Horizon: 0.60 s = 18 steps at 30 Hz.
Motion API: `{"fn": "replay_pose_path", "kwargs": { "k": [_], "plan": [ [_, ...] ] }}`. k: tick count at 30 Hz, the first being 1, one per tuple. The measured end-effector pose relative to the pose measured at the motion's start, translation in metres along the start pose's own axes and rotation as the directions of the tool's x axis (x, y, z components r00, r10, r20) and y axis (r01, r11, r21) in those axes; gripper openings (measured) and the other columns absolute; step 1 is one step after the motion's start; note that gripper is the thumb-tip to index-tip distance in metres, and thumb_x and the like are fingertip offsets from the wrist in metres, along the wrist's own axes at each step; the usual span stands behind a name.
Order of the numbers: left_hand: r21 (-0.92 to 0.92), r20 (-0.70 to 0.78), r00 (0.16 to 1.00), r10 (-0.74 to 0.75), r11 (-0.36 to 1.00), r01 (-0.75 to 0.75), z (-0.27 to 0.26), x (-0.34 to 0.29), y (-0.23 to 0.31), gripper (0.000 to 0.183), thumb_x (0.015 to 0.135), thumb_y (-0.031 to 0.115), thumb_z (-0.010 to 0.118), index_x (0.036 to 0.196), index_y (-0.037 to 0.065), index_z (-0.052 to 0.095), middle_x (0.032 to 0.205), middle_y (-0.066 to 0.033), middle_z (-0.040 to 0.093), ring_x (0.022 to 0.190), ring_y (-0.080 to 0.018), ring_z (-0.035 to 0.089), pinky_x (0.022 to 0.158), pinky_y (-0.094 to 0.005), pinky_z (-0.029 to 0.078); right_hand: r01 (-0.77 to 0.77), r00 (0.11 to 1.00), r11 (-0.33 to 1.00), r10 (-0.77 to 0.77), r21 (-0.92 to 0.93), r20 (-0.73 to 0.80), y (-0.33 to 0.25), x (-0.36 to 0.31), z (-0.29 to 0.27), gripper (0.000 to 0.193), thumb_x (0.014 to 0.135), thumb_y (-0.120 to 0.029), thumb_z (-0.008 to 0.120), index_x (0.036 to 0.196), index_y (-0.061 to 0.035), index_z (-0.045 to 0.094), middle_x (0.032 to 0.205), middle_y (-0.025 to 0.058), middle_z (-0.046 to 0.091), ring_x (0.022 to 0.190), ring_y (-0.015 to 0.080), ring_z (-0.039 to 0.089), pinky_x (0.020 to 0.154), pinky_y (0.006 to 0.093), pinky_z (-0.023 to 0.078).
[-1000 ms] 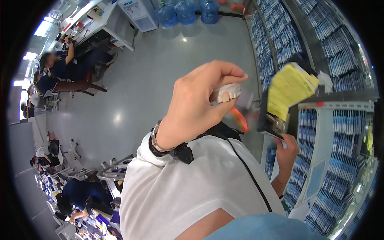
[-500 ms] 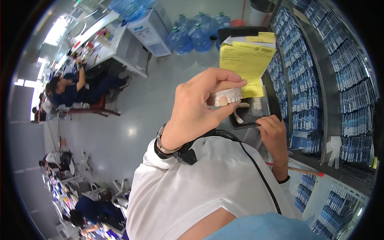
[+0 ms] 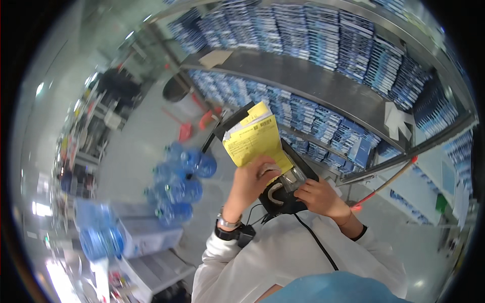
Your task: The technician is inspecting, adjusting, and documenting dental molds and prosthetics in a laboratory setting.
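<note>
Held in front of me is a black tray (image 3: 306,167) with its lid tipped up at the far side. My left hand (image 3: 247,183) is closed around a white dental cast (image 3: 269,168), low over the tray; fingers hide most of the cast. A horseshoe-shaped pale piece (image 3: 273,195) lies in the tray's near left part. Next to it is a clear plastic bag (image 3: 293,178). My right hand (image 3: 321,198) grips the tray's near right edge, fingertips close to the bag. A yellow paper form (image 3: 255,140) leans against the lid and hangs down into the tray.
Metal shelves (image 3: 323,81) packed with blue-and-white stacks rise ahead and to the right. Blue water bottles (image 3: 174,194) stand on the floor at left, near a white cabinet (image 3: 149,230). A red dustpan (image 3: 185,132) and a bin (image 3: 184,96) sit farther back. A red-tipped stick (image 3: 386,184) leans at right.
My view has swung right toward the shelves. My left hand has lowered the dental cast from above down to the tray. The right hand stays at the tray's edge.
</note>
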<state>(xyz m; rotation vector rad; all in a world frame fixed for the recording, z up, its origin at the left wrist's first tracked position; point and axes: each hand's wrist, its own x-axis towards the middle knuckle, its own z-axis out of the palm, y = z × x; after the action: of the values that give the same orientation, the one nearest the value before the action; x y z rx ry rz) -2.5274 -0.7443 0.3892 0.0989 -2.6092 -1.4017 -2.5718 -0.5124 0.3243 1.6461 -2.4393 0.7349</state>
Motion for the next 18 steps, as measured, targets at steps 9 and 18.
{"fn": "replay_pose_path", "kwargs": {
  "k": [9,18],
  "plan": [
    [-0.108,0.239,0.906,0.349,0.937,-0.332,0.030,0.188,-0.077,0.013,0.081,0.010,0.068,0.088,-0.001,0.070,0.081,-0.0144,0.069,0.070,-0.0295,0.066,0.063,-0.0347,0.050,-0.263,0.950,0.964,0.265,0.034,-0.162,0.076,0.095,-0.010,0.016,0.070,-0.011,0.072,0.082,-0.0087,0.062,0.079,0.0024,0.060,0.078,0.0225,0.057,0.065,0.0372,0.046],
    [0.009,0.176,0.880,0.442,0.893,-0.450,-0.009,0.360,-0.158,0.015,0.081,0.005,0.064,0.093,-0.001,0.070,0.082,-0.0169,0.068,0.072,-0.0322,0.066,0.065,-0.0365,0.050,-0.145,0.970,0.986,0.158,0.080,-0.186,0.206,0.246,0.009,0.013,0.074,-0.012,0.070,0.082,-0.0079,0.062,0.075,0.0034,0.058,0.079,0.0228,0.057,0.069,0.0386,0.046]
  ]
}}
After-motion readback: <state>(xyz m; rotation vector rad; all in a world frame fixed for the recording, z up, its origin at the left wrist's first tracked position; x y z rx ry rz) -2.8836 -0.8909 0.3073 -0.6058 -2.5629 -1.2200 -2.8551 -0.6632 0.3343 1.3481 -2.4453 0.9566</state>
